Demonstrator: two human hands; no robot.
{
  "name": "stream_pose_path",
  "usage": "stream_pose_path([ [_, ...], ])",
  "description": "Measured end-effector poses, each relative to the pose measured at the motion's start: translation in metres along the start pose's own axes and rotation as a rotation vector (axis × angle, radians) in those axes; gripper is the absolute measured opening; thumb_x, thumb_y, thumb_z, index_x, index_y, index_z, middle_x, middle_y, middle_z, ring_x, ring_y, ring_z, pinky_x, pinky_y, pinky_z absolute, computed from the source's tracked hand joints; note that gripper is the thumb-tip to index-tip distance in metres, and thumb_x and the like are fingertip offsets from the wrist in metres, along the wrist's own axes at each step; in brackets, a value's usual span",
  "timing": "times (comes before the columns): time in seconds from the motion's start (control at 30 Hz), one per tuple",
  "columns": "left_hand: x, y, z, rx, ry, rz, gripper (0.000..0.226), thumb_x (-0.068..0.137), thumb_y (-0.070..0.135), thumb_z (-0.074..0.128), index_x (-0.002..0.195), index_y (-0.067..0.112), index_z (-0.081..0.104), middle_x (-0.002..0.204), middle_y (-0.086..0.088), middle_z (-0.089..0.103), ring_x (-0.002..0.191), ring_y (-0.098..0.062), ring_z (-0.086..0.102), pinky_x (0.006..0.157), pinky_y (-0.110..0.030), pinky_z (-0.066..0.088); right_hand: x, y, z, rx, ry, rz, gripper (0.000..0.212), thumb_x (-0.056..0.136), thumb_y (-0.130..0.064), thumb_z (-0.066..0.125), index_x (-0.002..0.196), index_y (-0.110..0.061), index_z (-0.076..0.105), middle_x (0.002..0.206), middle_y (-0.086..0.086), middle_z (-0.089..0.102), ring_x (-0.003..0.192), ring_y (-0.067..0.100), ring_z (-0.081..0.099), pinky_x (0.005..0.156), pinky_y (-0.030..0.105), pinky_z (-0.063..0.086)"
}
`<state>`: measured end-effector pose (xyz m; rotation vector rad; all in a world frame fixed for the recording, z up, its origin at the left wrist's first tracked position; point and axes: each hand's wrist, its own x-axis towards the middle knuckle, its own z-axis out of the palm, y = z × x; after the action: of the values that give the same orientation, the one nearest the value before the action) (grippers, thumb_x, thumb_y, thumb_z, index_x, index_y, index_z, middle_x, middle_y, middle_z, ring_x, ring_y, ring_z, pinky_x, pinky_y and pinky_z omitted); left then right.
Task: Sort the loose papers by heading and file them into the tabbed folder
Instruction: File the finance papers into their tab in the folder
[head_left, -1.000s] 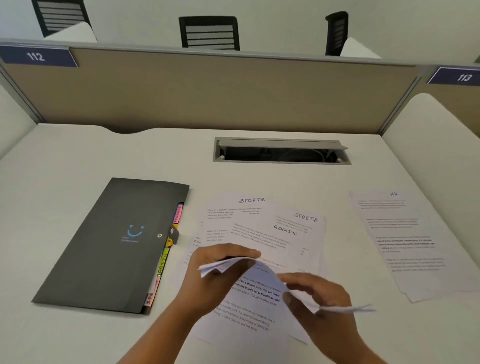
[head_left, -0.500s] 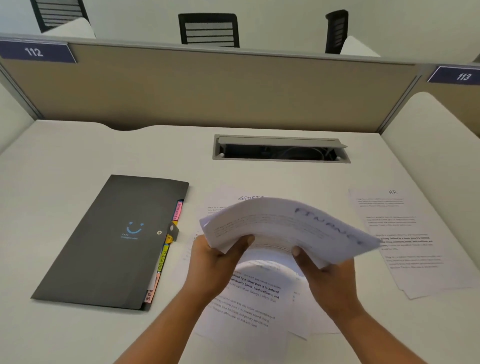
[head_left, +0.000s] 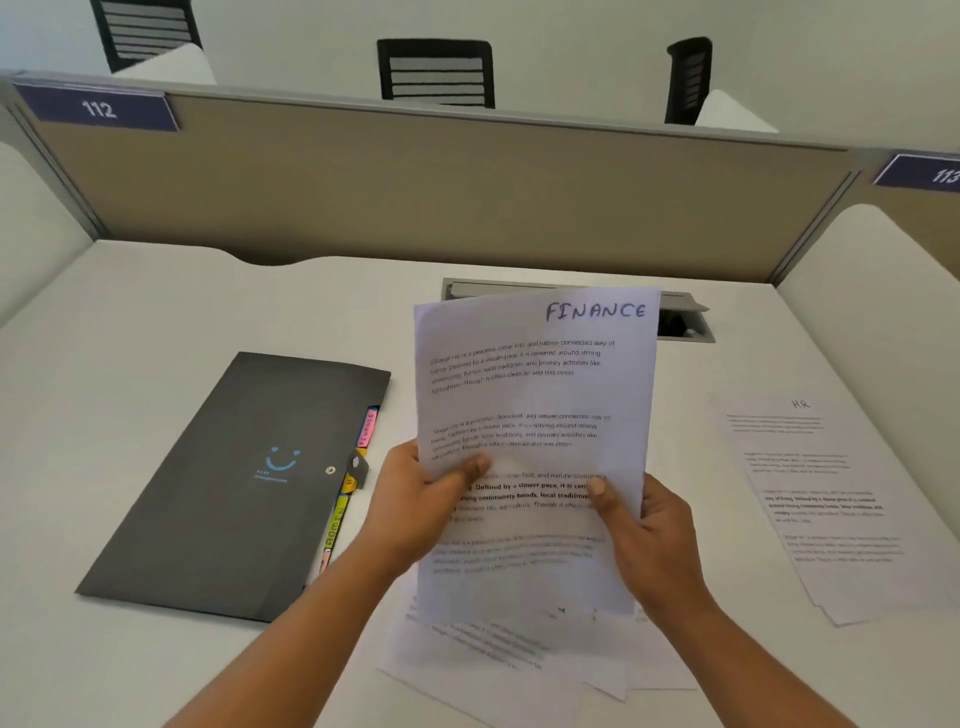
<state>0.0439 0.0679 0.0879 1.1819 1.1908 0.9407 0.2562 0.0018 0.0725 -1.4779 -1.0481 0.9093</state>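
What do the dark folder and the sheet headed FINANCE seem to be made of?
Dark folder: probably thin plastic with a matte finish; the surface is smooth, dull and even, with a metal-looking snap. Coated card is possible.
FINANCE sheet: plain white office paper, matte; thin, printed, and slightly curved while held upright.

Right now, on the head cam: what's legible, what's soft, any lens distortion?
Head view: heading on the held white FINANCE paper reads sharp, its lower print smeared; the white HR sheet at right is soft, body text unreadable; wide-angle bows the beige desk partition; flat light, no glare.
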Motion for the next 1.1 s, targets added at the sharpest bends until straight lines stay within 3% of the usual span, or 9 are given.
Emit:
stream_pose_path([
  [0.13, -0.002, -0.013, -0.023, 0.203, -0.02, -0.017, 0.017, 0.088, 0.038, 0.065, 0.098, 0.025, 0.07, 0.093, 0.011, 0.076, 0.082, -0.008, 0.072, 0.073, -0.03, 0.059, -0.001, 0.015, 0.005, -0.035, 0.021, 0.075, 0.016, 0.09, -0.025, 0.065, 0.102, -0.018, 0.074, 0.094, -0.007, 0.078, 0.089, 0.016, 0.074, 0.078, 0.036, 0.06],
  [0.3, 0.005, -0.039, -0.086, 0.544, 0.331, 0.024, 0.016, 0.097, 0.03, 0.054, 0.086, 0.03, 0.064, 0.078, 0.011, 0.071, 0.064, -0.01, 0.066, 0.065, -0.03, 0.052, -0.005, 0.032, 0.01, 0.056, 0.145, 0.266, 0.007, 0.089, -0.023, 0.069, 0.091, -0.018, 0.073, 0.084, -0.006, 0.078, 0.085, 0.023, 0.073, 0.083, 0.041, 0.057],
  [0.4, 0.012, -0.051, -0.122, 0.891, 0.403, 0.011, 0.013, 0.094, 0.034, 0.058, 0.103, 0.028, 0.065, 0.094, 0.009, 0.069, 0.084, -0.013, 0.065, 0.073, -0.031, 0.052, -0.012, 0.036, 0.011, 0.087, 0.188, 0.339, 0.007, 0.09, -0.024, 0.067, 0.091, -0.018, 0.072, 0.09, -0.001, 0.076, 0.088, 0.025, 0.07, 0.088, 0.041, 0.053],
  [0.5, 0.021, -0.068, -0.141, 1.018, 0.389, -0.016, 0.032, 0.09, 0.038, 0.063, 0.118, 0.023, 0.062, 0.122, 0.004, 0.061, 0.106, -0.014, 0.059, 0.085, -0.032, 0.051, -0.017, 0.033, 0.015, 0.103, 0.186, 0.379, 0.011, 0.09, -0.026, 0.067, 0.093, -0.017, 0.072, 0.081, -0.007, 0.078, 0.088, 0.026, 0.07, 0.085, 0.039, 0.052],
  [0.57, 0.027, -0.071, -0.144, 1.03, 0.391, -0.021, 0.033, 0.09, 0.04, 0.062, 0.118, 0.022, 0.062, 0.125, 0.003, 0.059, 0.106, -0.015, 0.058, 0.086, -0.031, 0.051, -0.021, 0.03, 0.018, 0.104, 0.174, 0.388, 0.013, 0.088, -0.03, 0.068, 0.092, -0.018, 0.071, 0.077, -0.012, 0.077, 0.084, 0.023, 0.069, 0.081, 0.035, 0.051],
  [0.67, 0.047, -0.064, -0.141, 1.06, 0.404, 0.022, 0.033, 0.093, 0.041, 0.057, 0.117, 0.019, 0.061, 0.124, 0.0, 0.06, 0.105, -0.017, 0.059, 0.084, -0.032, 0.05, -0.022, 0.029, 0.022, 0.109, 0.163, 0.372, 0.042, 0.067, -0.051, 0.074, 0.092, -0.017, 0.072, 0.081, -0.011, 0.077, 0.077, 0.02, 0.073, 0.08, 0.034, 0.051],
  [0.8, 0.082, -0.056, -0.132, 1.242, 0.311, -0.125, 0.069, 0.084, 0.062, 0.056, 0.133, 0.014, 0.048, 0.143, -0.008, 0.044, 0.131, -0.028, 0.041, 0.098, -0.043, 0.043, -0.023, 0.024, 0.026, 0.099, 0.173, 0.37, 0.009, 0.089, -0.027, 0.067, 0.087, -0.018, 0.07, 0.067, -0.018, 0.073, 0.076, 0.018, 0.067, 0.074, 0.029, 0.048],
  [0.9, 0.095, -0.06, -0.131, 1.333, 0.235, -0.299, 0.097, 0.077, 0.073, 0.056, 0.147, 0.012, 0.029, 0.159, -0.014, 0.016, 0.146, -0.039, 0.012, 0.11, -0.052, 0.03, -0.021, 0.025, 0.024, 0.064, 0.172, 0.36, 0.008, 0.091, -0.022, 0.066, 0.086, -0.017, 0.07, 0.065, -0.016, 0.073, 0.063, 0.013, 0.07, 0.071, 0.029, 0.049],
  [1.1, 0.1, -0.064, -0.125, 1.413, 0.204, -0.429, 0.096, 0.084, 0.066, 0.051, 0.153, 0.012, 0.013, 0.159, -0.022, 0.009, 0.136, -0.054, 0.027, 0.101, -0.056, 0.042, -0.019, 0.032, 0.019, 0.075, 0.181, 0.389, 0.008, 0.091, -0.021, 0.067, 0.087, -0.015, 0.072, 0.074, -0.008, 0.077, 0.064, 0.016, 0.071, 0.072, 0.034, 0.052],
])
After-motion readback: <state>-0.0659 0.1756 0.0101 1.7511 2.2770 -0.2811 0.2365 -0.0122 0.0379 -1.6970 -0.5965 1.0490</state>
